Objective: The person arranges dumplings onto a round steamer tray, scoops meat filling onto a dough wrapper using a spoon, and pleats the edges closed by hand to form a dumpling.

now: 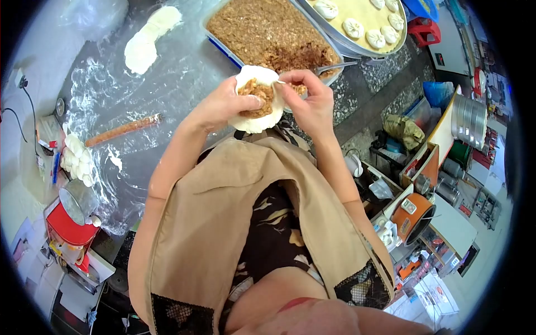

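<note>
A round dough wrapper (263, 124) lies open between the two hands, above the near edge of the worktop (184, 70), with a heap of brown filling (257, 92) in its middle. The wrapper sits at the fingertips of the left grip (219, 105), whose thumb presses onto the filling while its other fingers are mostly hidden behind the dough. The right grip (311, 103) pinches the wrapper's upper right rim between thumb and forefinger, the filling just to the left of that pinch. Just beyond the hands stands a container (225, 54) of the same brown mix, a metal spoon (338, 66) resting at its near right corner. Farther right, a round steamer tray (341, 40) bears pleated buns (353, 28). To the left, on the floury worktop, lie flat white dough pieces (146, 43), a rolling pin (124, 131) and clustered dough lumps (77, 159).
</note>
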### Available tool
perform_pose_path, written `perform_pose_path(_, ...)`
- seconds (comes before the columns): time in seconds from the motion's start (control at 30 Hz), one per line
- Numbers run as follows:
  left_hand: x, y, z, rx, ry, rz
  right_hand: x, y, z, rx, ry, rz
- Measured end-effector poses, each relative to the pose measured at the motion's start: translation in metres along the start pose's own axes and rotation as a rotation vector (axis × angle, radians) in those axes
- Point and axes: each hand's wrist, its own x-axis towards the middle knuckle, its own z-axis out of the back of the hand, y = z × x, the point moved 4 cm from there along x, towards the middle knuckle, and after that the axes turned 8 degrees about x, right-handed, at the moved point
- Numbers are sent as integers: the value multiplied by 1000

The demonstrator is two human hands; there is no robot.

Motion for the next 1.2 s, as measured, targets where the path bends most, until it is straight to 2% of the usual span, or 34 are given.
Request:
perform_pose_path(0.1,1,-5,3,29,2,3,1,-5,1,-93,47,-54)
perform_pose_path(0.2,0,-7,4,-236,-27,-39,0,-13,-2,467,-29,-263)
perform_pose_path(0.3,5,-1,11,-223,-37,-12,6,-25,-2,357,83,-312)
perform_pose_path(0.33,6,0,13,-224,-39,-12,8,-27,-1,203,154,-246)
perform_pose_path(0.37,7,0,14,-213,-38,-16,6,-28,-1,204,158,-246)
perform_pose_path(0.43,6,-3,14,-207,-46,-23,3,-13,0,1,124,-63)
perform_pose_path(0.5,3,-8,14,-135,-127,-51,2,-11,-3,49,93,-19)
perform_pose_path(0.57,3,-8,14,-160,-135,-49,8,4,-5,-64,66,-31)
perform_pose_path(0.63,6,-7,15,-66,-123,-50,8,-4,-6,-41,59,23)
perform_pose_path(0.7,5,-9,16,-38,-136,-38,7,2,-5,-228,105,207)
perform_pose_path(0.77,4,-10,16,-15,-149,-19,4,5,-6,-215,108,155)
perform_pose_path(0.87,3,-13,14,60,-143,-35,12,3,-10,-251,84,320)
perform_pose_path(0.97,1,-18,18,131,-148,-36,7,10,-8,-307,73,386)
perform_pose_path(1.03,-1,-21,17,170,-119,-69,10,10,-9,-240,73,341)
perform_pose_path(1.1,-3,-25,15,231,-77,-40,16,13,-15,-284,90,470)
perform_pose_path(1.2,-2,-25,19,266,-60,-33,6,12,-11,-288,96,390)
